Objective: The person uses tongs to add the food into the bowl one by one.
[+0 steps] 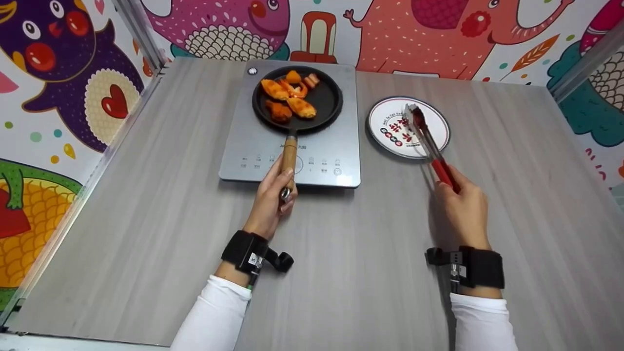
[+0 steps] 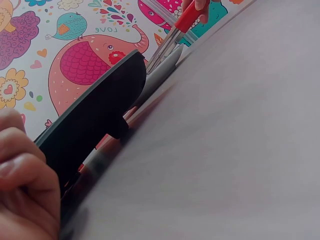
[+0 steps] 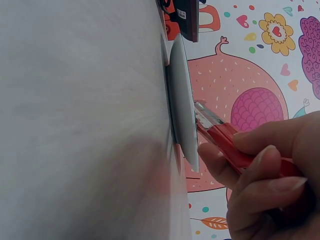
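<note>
My left hand (image 1: 274,195) grips the wooden handle (image 1: 289,155) of a black frying pan (image 1: 325,100). The pan rests on a silver induction cooker (image 1: 241,136). Several browned, orange pieces of food (image 1: 301,107) lie in its left and upper part. In my right hand (image 1: 464,209) is a pair of tongs (image 1: 441,170) with red grips and metal arms. Their tips are over a white plate (image 1: 439,127) with red printing, right of the cooker. In the right wrist view my fingers curl round the red grips (image 3: 227,142). Whether the tips hold anything, I cannot tell.
The grey wood-grain table (image 1: 351,273) extends in front of the cooker and plate. Cartoon-printed panels (image 1: 429,39) stand along the back and sides, with a metal frame post (image 1: 141,34) at the back left corner.
</note>
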`<action>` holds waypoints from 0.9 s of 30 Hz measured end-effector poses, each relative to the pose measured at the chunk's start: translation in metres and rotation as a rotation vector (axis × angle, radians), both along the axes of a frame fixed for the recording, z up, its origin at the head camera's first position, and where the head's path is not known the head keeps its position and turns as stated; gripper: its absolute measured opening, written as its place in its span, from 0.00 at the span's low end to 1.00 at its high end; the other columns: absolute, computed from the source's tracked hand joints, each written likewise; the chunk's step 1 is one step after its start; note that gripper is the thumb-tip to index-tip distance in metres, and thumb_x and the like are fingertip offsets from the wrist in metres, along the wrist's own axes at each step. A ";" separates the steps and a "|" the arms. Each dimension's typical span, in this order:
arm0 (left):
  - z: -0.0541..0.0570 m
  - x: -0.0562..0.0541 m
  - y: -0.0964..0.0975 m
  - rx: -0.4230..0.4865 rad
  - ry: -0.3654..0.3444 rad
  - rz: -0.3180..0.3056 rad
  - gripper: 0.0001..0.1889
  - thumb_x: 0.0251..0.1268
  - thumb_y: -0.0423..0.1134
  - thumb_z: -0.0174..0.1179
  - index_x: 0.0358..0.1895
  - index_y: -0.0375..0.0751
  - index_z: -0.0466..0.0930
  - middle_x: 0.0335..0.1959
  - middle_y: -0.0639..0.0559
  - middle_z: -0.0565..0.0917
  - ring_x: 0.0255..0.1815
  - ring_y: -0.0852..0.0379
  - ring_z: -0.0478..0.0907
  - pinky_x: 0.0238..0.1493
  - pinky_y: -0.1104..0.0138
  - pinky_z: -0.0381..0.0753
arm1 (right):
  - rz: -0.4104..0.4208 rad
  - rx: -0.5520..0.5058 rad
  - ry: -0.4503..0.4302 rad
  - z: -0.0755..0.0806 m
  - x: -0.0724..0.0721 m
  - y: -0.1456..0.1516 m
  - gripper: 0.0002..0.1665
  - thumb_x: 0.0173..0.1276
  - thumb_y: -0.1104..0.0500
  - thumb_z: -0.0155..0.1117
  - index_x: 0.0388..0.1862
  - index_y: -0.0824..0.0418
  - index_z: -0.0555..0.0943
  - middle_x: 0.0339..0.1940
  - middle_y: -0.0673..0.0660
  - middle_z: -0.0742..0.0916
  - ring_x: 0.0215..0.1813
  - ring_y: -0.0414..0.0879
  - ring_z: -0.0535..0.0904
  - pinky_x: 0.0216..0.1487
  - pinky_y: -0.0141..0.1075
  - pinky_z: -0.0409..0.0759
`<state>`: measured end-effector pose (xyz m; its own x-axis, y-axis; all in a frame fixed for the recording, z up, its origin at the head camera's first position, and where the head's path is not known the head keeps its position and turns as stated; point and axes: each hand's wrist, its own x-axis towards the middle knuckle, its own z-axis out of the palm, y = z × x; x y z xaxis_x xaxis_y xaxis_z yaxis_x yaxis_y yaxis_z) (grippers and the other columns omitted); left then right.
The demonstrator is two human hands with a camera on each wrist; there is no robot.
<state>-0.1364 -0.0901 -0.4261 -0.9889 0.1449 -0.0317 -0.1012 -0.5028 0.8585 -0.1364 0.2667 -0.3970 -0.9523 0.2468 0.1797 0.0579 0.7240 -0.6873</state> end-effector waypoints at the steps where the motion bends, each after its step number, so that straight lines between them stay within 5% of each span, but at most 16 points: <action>1: 0.000 0.000 0.000 -0.001 -0.001 0.001 0.31 0.60 0.48 0.56 0.66 0.61 0.55 0.19 0.54 0.65 0.14 0.62 0.60 0.09 0.77 0.56 | 0.000 0.001 0.004 0.000 0.000 0.000 0.26 0.65 0.55 0.53 0.63 0.52 0.69 0.54 0.62 0.76 0.42 0.55 0.73 0.40 0.42 0.68; 14: 0.002 0.000 -0.002 -0.021 0.009 0.011 0.31 0.60 0.48 0.56 0.67 0.60 0.55 0.19 0.54 0.65 0.14 0.62 0.60 0.09 0.76 0.55 | 0.036 -0.067 0.026 0.001 -0.002 -0.004 0.25 0.64 0.55 0.56 0.61 0.52 0.70 0.52 0.59 0.78 0.42 0.51 0.71 0.36 0.34 0.68; 20: 0.001 0.000 -0.002 -0.008 0.016 0.010 0.31 0.60 0.48 0.56 0.67 0.60 0.55 0.19 0.54 0.65 0.14 0.63 0.59 0.09 0.77 0.55 | 0.064 -0.136 0.018 0.002 -0.003 -0.008 0.24 0.64 0.54 0.57 0.61 0.47 0.70 0.41 0.56 0.84 0.23 0.43 0.71 0.16 0.28 0.67; 27: -0.001 0.000 0.001 -0.001 0.007 0.003 0.31 0.61 0.47 0.55 0.67 0.60 0.55 0.20 0.54 0.65 0.15 0.63 0.59 0.09 0.77 0.55 | 0.118 -0.246 -0.017 0.008 0.001 -0.013 0.25 0.65 0.57 0.56 0.62 0.52 0.70 0.37 0.59 0.84 0.13 0.37 0.67 0.11 0.29 0.65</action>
